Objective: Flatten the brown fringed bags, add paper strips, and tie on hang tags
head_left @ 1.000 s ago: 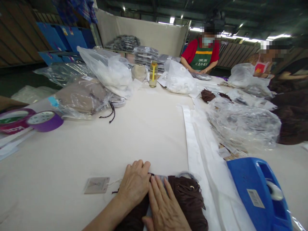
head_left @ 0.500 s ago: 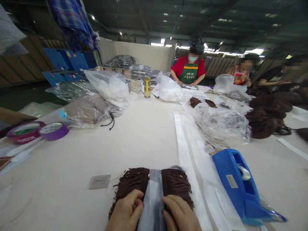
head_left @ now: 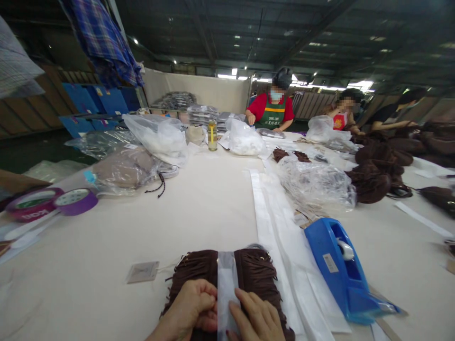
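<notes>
A brown fringed fabric piece (head_left: pixel 254 274) lies at the near edge of the white table (head_left: pixel 199 208), wrapped down its middle by a white paper band (head_left: pixel 226 279). My left hand (head_left: pixel 190 308) is curled, its fingers pinching the band's left edge. My right hand (head_left: pixel 258 319) rests on the fringe with its fingers pressed against the band's right edge. A small grey hang tag (head_left: pixel 142 272) on a thin string lies just left of the fabric.
A blue tape dispenser (head_left: pixel 339 270) sits right of long white paper strips (head_left: pixel 272 222). Purple tape rolls (head_left: pixel 74 201) lie far left. Plastic bags, brown fabric heaps (head_left: pixel 371 182) and a bottle (head_left: pixel 212 135) crowd the far side, where three people work.
The view tilted up. My hands slid back from lying flat over the fabric to its near end, uncovering the fringe and band, and now pinch the band.
</notes>
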{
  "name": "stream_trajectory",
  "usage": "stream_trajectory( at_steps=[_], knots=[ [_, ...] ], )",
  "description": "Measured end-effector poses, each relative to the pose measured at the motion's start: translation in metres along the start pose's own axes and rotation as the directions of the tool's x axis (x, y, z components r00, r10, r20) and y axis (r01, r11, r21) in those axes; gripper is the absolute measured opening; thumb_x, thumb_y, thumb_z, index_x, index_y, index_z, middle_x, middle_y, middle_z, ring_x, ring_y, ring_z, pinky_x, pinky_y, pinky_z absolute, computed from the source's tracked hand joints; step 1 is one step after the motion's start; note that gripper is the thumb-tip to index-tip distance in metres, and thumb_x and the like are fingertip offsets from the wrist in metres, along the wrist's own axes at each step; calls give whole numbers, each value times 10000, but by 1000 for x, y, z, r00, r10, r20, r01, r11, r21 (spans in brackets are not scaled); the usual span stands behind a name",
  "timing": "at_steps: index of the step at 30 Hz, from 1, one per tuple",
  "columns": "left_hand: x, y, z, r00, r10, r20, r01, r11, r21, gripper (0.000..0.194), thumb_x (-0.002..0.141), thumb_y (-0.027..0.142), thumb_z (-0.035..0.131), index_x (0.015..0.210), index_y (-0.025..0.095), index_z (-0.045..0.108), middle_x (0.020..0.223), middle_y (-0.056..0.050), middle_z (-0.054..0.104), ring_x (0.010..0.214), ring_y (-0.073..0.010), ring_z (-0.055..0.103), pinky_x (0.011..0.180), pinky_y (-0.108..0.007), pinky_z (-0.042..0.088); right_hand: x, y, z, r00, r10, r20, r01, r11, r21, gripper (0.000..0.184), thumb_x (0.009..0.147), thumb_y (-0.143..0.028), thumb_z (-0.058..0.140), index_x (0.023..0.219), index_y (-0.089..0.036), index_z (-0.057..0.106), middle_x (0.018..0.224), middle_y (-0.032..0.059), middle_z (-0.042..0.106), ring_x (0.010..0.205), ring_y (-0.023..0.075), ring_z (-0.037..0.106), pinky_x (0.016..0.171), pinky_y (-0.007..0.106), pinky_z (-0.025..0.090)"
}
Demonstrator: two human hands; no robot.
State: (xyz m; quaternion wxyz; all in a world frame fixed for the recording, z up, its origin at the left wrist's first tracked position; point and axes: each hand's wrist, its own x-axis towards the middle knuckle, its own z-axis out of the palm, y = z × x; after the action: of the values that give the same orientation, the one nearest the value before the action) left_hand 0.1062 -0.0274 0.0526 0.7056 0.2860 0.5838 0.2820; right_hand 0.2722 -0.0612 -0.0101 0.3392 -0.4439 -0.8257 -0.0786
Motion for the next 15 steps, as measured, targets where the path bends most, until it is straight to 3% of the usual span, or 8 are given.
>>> stream_trajectory(
  at_steps=[2, 4, 6, 8, 10, 11, 12, 15],
  knots=[
    [-1, 0, 2, 1000, -20, 15, 19, 1000, 19, 221, 647, 349, 519, 738, 152, 481, 588, -4, 582, 508, -110, 557, 539, -233, 454, 4, -2, 6, 981, -187, -51, 181, 978, -99, 242, 879, -281, 446, 996, -214, 646, 971, 44, 703, 881, 190, 661, 774, 286, 532],
    [0, 0, 7, 1000, -12, -28, 18, 977, 213, 230, 750, 384, 433, 695, 162, 452, 581, -18, 561, 520, -143, 573, 542, -279, 474, 7, -4, 12, 938, -340, -73, 319, 926, -203, 240, 878, -189, 438, 977, -185, 656, 941, 24, 713, 869, 154, 663, 787, 234, 525],
    [-1, 2, 10, 990, 106, -88, -49, 866, 498, 230, 804, 336, 390, 668, 163, 459, 598, -60, 574, 574, -202, 599, 580, -356, 492, 10, -6, 16, 907, -415, -64, 386, 883, -266, 262, 870, -121, 422, 951, -176, 665, 934, 1, 716, 848, 132, 667, 767, 198, 529],
    [0, 6, 7, 915, 400, -48, -225, 606, 763, 238, 834, 260, 354, 740, 146, 540, 727, -130, 633, 737, -262, 626, 703, -431, 487, 13, -5, 15, 898, -437, -45, 410, 871, -269, 302, 882, -114, 380, 936, -180, 669, 943, -14, 713, 842, 130, 668, 736, 196, 540],
    [4, 12, -3, 736, 660, 153, -374, 207, 904, 308, 863, 211, 312, 965, 144, 594, 1038, -160, 633, 1039, -287, 556, 900, -478, 409, 13, -4, 12, 896, -442, -35, 419, 870, -260, 336, 898, -126, 338, 938, -181, 668, 946, -15, 712, 847, 140, 669, 706, 209, 552],
    [8, 14, -9, 670, 701, 245, -378, 38, 925, 340, 869, 198, 310, 1080, 150, 573, 1189, -148, 571, 1170, -286, 466, 979, -496, 342, 13, -3, 10, 898, -439, -33, 417, 872, -255, 343, 904, -137, 327, 947, -179, 665, 948, -9, 712, 851, 149, 669, 699, 220, 555],
    [13, 17, -14, 657, 696, 291, -351, -60, 934, 359, 868, 198, 334, 1157, 147, 540, 1286, -137, 500, 1249, -285, 377, 1026, -514, 279, 13, -3, 8, 900, -434, -30, 414, 876, -249, 342, 910, -149, 324, 959, -174, 661, 954, -1, 711, 857, 157, 669, 697, 231, 557],
    [32, 24, -26, 751, 604, 267, -230, -139, 963, 409, 871, 271, 399, 1232, 99, 486, 1347, -160, 414, 1291, -292, 308, 1055, -544, 209, 10, -2, 6, 905, -424, -27, 410, 887, -211, 324, 920, -194, 335, 1004, -154, 646, 994, 25, 700, 889, 173, 661, 728, 255, 549]
  ],
)
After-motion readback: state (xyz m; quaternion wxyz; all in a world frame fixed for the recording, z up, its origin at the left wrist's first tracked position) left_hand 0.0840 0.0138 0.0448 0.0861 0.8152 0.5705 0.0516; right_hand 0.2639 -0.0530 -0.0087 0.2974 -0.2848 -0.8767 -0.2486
